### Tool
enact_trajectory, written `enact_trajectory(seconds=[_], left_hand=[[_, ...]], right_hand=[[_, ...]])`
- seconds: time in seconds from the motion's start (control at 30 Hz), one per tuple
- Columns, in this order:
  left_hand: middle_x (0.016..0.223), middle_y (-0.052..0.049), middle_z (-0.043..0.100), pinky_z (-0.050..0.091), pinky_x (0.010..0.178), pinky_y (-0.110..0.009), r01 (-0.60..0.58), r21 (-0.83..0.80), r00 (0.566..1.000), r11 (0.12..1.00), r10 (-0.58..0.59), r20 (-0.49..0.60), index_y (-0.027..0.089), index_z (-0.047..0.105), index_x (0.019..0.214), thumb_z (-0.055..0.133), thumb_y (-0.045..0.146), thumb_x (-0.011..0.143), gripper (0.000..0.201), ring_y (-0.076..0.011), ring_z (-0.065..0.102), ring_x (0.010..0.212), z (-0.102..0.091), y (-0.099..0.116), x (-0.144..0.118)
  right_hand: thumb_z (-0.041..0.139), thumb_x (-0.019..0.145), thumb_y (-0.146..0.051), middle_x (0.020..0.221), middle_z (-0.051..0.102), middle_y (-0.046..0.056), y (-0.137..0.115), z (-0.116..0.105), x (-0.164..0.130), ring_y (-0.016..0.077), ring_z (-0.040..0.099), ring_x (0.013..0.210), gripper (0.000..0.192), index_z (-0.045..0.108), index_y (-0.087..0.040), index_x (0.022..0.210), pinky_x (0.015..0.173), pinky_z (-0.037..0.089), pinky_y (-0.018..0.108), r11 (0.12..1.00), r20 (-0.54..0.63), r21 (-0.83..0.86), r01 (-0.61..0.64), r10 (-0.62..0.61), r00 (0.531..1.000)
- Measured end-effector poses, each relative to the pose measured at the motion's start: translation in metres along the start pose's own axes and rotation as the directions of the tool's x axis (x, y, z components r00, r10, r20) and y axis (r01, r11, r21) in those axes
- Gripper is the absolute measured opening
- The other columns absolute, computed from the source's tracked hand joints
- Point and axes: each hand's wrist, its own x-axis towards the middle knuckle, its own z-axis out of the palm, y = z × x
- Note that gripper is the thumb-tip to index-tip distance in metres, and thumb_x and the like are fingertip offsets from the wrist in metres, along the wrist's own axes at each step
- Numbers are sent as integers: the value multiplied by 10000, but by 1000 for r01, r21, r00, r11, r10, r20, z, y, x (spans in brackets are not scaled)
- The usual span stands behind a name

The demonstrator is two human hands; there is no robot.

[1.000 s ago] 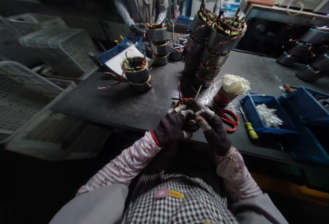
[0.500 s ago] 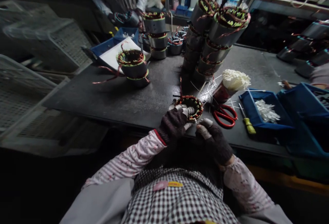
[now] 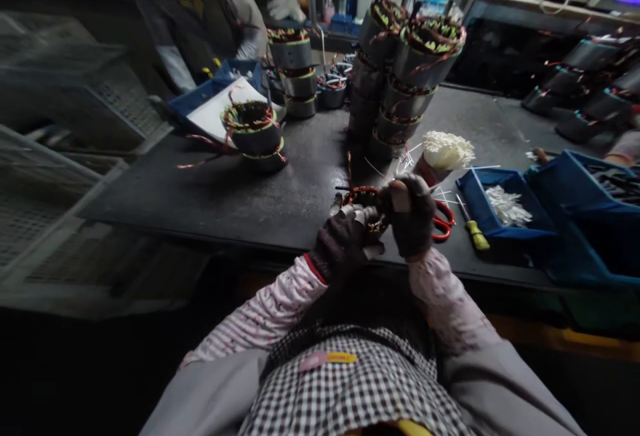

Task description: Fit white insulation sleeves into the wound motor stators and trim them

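While both gloved hands meet at the near edge of the dark worktable (image 3: 200,189), the head view shows a small wound stator (image 3: 364,204) held between them, just above the table edge. The left hand (image 3: 343,243) cups the stator from below and from the near side, its taped fingertips curled against the copper-coloured windings. The right hand (image 3: 411,216) closes over the stator's right rim from above, fingers bent down onto the coil; whether it pinches a wire or only presses cannot be told. Red lead wires rise from the far side of the stator.

Just right of the right hand lie red-handled scissors (image 3: 443,223), partly hidden by the glove, and beside them a yellow-handled screwdriver (image 3: 473,233). Behind these stands a bundle of white ties (image 3: 447,149) in a red holder, with loose ties scattered around it. A blue bin (image 3: 493,223) further right holds more white pieces, and a second blue bin (image 3: 580,183) sits next to it.

Beyond the hands, a tall stack of stators (image 3: 400,76) leans slightly. To the left, a single larger stator (image 3: 253,133) rests on the table near a white sheet. At the far side, a co-worker (image 3: 200,29) in a grey jacket bends near another stack (image 3: 293,69).
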Motion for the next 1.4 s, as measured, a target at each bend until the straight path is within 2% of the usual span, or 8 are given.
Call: enact_trajectory(seconds=[0.1, 0.23, 0.33, 0.5, 0.67, 1.0, 1.23, 1.4], left_hand=[[1155, -141, 797, 572, 1052, -560, 57, -32, 996, 998, -59, -66, 156, 727, 1300, 815, 420, 899, 489, -345, 749, 1119, -4, 6, 4], [942, -59, 813, 557, 1053, -530, 88, -99, 992, 991, -96, -81, 212, 806, 988, 773, 344, 938, 145, -287, 764, 996, -1, 9, 12], [890, -34, 809, 554, 1068, -532, 100, -134, 992, 986, -108, -57, 224, 812, 933, 759, 337, 947, 125, -270, 762, 966, 0, 8, 16], [1004, -65, 817, 600, 1056, -494, 160, -231, 981, 960, -180, -72, 215, 816, 1033, 783, 360, 925, 184, -262, 767, 1034, -3, 1, 12], [1069, -86, 813, 651, 987, -434, 205, -360, 935, 910, -291, -203, 193, 750, 1152, 680, 318, 997, 211, -228, 777, 1044, -7, -6, -3], [1094, -115, 811, 631, 1034, -461, 95, -148, 950, 984, -134, -283, 165, 715, 1268, 677, 364, 1001, 335, -279, 754, 1131, 4, -21, -8], [1066, -102, 813, 623, 1064, -484, 47, -188, 940, 981, -107, -325, 192, 680, 1292, 613, 364, 1037, 315, -271, 754, 1169, 15, -26, -18], [1022, -78, 809, 615, 1077, -509, 63, -233, 939, 970, -137, -315, 214, 672, 1261, 570, 364, 1048, 280, -273, 736, 1217, 16, -27, -23]], right_hand=[[466, 1109, -505, 1060, 779, 103, 9, -57, -13, 231, 747, 894, 387, 685, -201, 1204, 816, 631, 400, 973, -49, -227, -41, 31, 998], [618, 1022, -403, 1141, 790, 197, 32, -106, 2, 328, 774, 961, 406, 717, -166, 1337, 841, 611, 452, 527, 209, -849, -39, 402, 892], [600, 1044, -396, 1206, 780, 224, 45, -110, 21, 370, 786, 964, 430, 699, -208, 1419, 775, 589, 441, 423, 436, -883, 202, 583, 685], [438, 1122, -406, 1144, 749, 340, 51, -103, 37, 442, 778, 1003, 490, 715, -39, 1292, 755, 563, 464, 346, 470, -881, 321, 569, 675], [558, 1084, -441, 1171, 755, 328, 58, -105, 39, 416, 767, 1065, 445, 744, -63, 1226, 837, 572, 456, 365, 485, -871, 330, 528, 697], [593, 1017, -531, 1188, 766, 292, 65, -112, 40, 405, 758, 1084, 500, 767, -89, 1174, 858, 580, 428, 369, 502, -860, 351, 500, 706], [627, 981, -426, 1220, 789, 186, 35, -134, -6, 320, 775, 1043, 426, 693, -161, 1308, 875, 618, 390, 738, 574, -656, 155, 356, 737], [728, 915, -553, 1413, 705, 253, 21, -127, -4, 357, 769, 1111, 752, 572, -138, 1522, 923, 620, 435, 707, 602, -671, 222, 346, 720]])
